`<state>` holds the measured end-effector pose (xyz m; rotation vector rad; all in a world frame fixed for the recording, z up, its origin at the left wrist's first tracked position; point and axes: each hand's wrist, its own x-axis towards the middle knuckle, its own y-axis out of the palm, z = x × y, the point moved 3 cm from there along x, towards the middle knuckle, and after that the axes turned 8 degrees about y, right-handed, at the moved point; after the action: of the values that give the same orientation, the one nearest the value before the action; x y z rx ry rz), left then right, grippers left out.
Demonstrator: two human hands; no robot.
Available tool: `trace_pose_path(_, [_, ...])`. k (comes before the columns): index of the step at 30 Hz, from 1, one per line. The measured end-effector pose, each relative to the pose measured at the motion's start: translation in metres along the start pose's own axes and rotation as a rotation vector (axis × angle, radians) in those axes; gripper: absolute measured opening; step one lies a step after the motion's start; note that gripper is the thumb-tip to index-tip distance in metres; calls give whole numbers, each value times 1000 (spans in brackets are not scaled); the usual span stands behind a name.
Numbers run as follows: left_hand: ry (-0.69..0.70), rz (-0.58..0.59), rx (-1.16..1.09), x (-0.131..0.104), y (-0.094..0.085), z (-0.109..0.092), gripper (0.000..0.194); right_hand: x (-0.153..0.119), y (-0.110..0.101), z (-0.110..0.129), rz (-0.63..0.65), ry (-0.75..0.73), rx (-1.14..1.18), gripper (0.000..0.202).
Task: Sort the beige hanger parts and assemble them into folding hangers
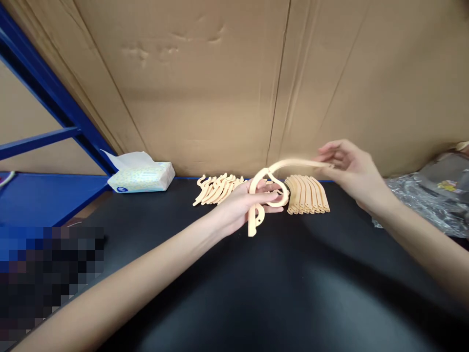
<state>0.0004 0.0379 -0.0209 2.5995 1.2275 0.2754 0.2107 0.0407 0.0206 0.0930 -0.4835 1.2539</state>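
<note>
A beige plastic folding hanger [256,179], with curved arms and a hook-shaped part, is up in the air over the table. My left hand [236,205] is closed around its middle, near the joint and the loop. On the right, my right hand [355,171] pinches the far end of the raised hanger arm [296,162]; those fingers are slightly blurred. Behind my left hand lies a pile of S-curved hook pieces [216,189], partly hidden by it. A neat row of curved arm pieces [308,194] sits just right of the held hanger.
The black table [264,293] spreads out below my hands. A tissue pack [142,177] stands at the back left, beside a blue metal frame [69,112]. Cardboard [205,98] walls off the back. Clear plastic bags [421,200] lie at the right edge.
</note>
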Motion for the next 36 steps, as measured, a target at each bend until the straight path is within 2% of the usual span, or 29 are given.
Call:
trace_pose_path(3, [11,-7,-99,2,-8,1,19,-4,6,-4,146,-224,-612,14])
trace_pose_path(4, [-12,2,-107,3,-10,2,20,-7,9,-4,140,-331,-819,10])
trace_pose_path(6, [-64,3,-129,3,-11,6,19,-14,15,-2,69,-552,-1135,19])
trace_pose_path(8, [-124,17,-160,2,-10,11,13,-22,21,1,44,-752,-1296,27])
trace_pose_path(10, [-189,44,-200,1,-8,14,7,-30,26,2,84,-889,-1354,22])
trace_pose_path(11, [-226,63,-223,1,-6,15,9,-33,28,3,102,-926,-1367,19])
trace_pose_path(13, [-292,113,-280,-1,-2,14,14,-39,32,5,134,-939,-1374,25])
trace_pose_path(15, [-344,163,-332,-4,3,11,16,-44,35,6,195,-891,-1345,30])
trace_pose_path(17, [-369,182,-290,-7,7,8,16,-47,36,6,289,-768,-1265,29])
trace_pose_path(19, [-334,144,-48,-10,7,6,16,-43,34,5,383,-557,-1121,25])
trace_pose_path(22, [-174,33,514,-11,4,4,15,-25,24,-8,514,-111,-849,33])
trace_pose_path(23, [-144,7,627,-11,5,4,15,-16,18,-15,507,33,-778,35])
trace_pose_path(24, [-132,-12,677,-9,5,4,13,-7,10,-23,442,131,-743,33])
trace_pose_path(26, [-143,-34,641,-1,7,7,10,11,-6,-41,284,294,-701,20])
trace_pose_path(28, [-120,-59,576,11,10,7,9,23,-16,-58,191,348,-717,25])
trace_pose_path(31, [-88,-85,502,35,13,10,11,29,-21,-74,157,363,-774,33])
trace_pose_path(36, [-111,-132,415,65,14,24,11,25,-14,-77,138,292,-937,30])
